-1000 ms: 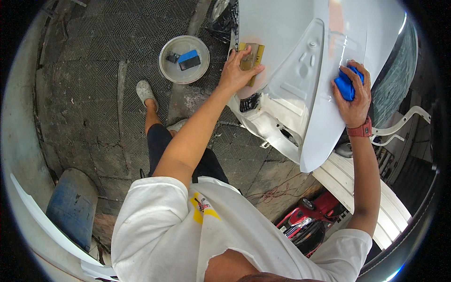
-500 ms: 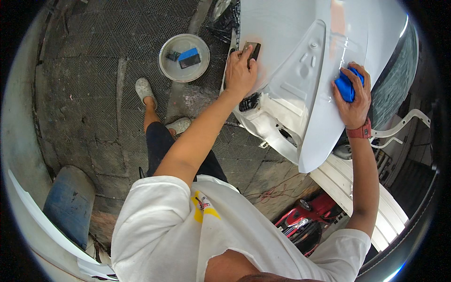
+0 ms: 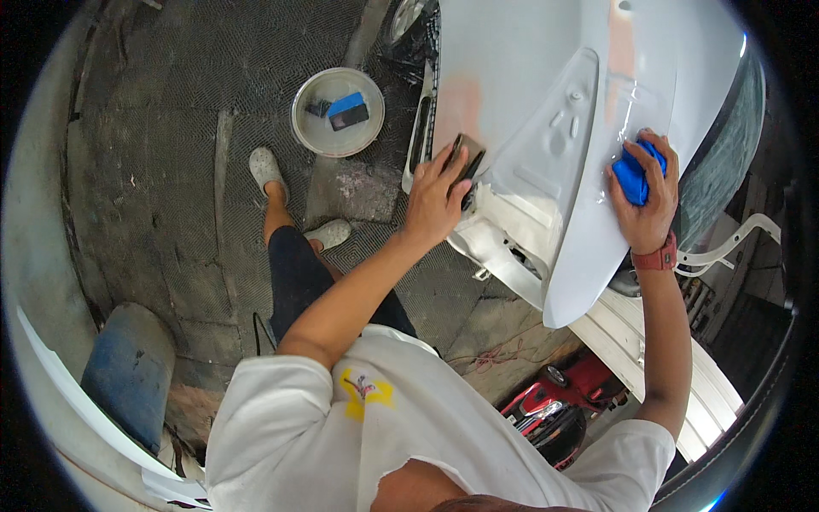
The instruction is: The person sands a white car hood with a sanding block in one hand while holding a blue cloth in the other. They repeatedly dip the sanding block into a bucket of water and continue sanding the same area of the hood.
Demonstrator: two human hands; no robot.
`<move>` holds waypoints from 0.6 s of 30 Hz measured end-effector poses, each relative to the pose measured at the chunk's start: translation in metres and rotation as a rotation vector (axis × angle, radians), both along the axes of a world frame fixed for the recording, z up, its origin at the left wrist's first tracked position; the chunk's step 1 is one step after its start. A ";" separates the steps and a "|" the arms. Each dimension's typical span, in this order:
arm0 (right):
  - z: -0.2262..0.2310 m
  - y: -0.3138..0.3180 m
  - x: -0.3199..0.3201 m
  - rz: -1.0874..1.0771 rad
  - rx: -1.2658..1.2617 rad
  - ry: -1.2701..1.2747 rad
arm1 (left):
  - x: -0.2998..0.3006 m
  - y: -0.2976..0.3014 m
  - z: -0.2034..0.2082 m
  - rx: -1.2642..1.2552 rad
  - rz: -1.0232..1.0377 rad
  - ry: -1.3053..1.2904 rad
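Note:
A white car body panel (image 3: pixel 546 102) fills the upper right of the view. My left hand (image 3: pixel 437 200) presses a dark sanding block (image 3: pixel 467 158) flat against the panel's lower left edge, just below a pinkish sanded patch (image 3: pixel 461 107). My right hand (image 3: pixel 647 200) is closed around a crumpled blue cloth (image 3: pixel 636 175) and rests on the panel's right side. A red watch sits on that wrist.
A round grey basin (image 3: pixel 337 111) with a blue block and a dark block in it stands on the patterned floor (image 3: pixel 171 171). My feet (image 3: pixel 294 200) are below it. A blue barrel (image 3: pixel 128 375) is at lower left, a red machine (image 3: pixel 554 410) at lower right.
My left hand slid down the panel's left edge with the sanding block, from near the top to lower down. My right hand with the blue cloth has stayed in place.

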State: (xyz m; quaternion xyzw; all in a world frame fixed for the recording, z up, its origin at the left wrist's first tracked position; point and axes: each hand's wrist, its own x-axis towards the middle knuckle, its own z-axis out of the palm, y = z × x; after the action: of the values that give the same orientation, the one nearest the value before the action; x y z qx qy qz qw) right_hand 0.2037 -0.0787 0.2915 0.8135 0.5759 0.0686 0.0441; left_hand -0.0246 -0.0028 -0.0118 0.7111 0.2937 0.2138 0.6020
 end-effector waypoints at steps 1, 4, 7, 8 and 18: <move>0.000 0.001 0.001 0.013 -0.001 0.008 | -0.002 0.002 0.000 0.009 -0.016 -0.001; 0.000 0.005 0.001 0.031 0.014 0.009 | 0.034 0.039 -0.008 -0.030 0.005 -0.005; -0.001 0.012 0.000 0.039 0.020 0.005 | 0.070 0.080 -0.019 -0.056 0.013 0.002; -0.003 0.013 0.000 0.043 0.020 0.008 | 0.071 0.084 -0.019 -0.057 0.007 0.011; -0.001 0.014 0.000 0.038 0.014 0.024 | 0.106 0.098 -0.028 0.028 0.057 0.043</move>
State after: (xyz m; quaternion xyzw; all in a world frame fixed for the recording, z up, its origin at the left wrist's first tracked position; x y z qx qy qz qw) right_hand 0.2034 -0.0650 0.2910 0.8034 0.5912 0.0639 0.0302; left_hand 0.0812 0.0952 -0.0395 0.7152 0.3238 0.2196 0.5792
